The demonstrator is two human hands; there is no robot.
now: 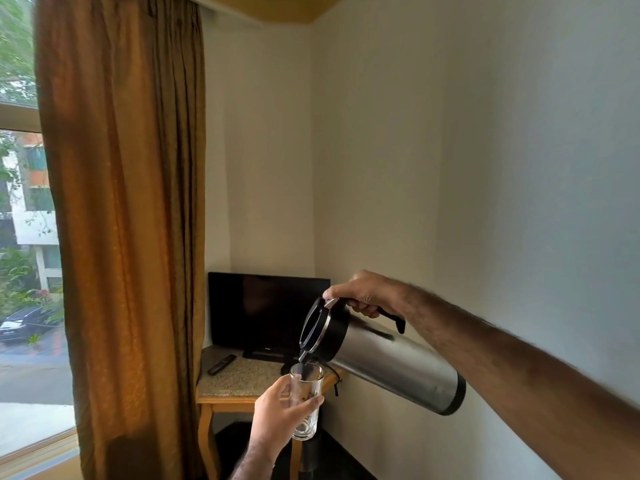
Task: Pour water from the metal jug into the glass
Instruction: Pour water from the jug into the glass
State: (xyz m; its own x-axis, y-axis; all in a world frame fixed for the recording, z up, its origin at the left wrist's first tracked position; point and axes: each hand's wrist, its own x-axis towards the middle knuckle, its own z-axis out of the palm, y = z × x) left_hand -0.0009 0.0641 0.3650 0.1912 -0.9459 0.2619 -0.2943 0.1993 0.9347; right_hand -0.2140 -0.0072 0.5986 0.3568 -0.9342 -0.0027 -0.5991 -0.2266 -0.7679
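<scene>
The right hand (367, 296) grips the handle of the metal jug (381, 358), tipped nearly level so its spout sits just over the rim. The left hand (280, 414) wraps the glass (308, 400), held in mid-air to catch the water.

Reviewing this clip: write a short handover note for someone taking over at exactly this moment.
Right hand: grips the handle of the metal jug, tipped steeply, spout just over the rim.
Left hand: holds the glass upright in the air, in front of the small table.
Done: jug and glass lifted and aligned.
Left: the glass looks almost empty and no stream is clear, so fill it, level the jug, then set both down.
</scene>
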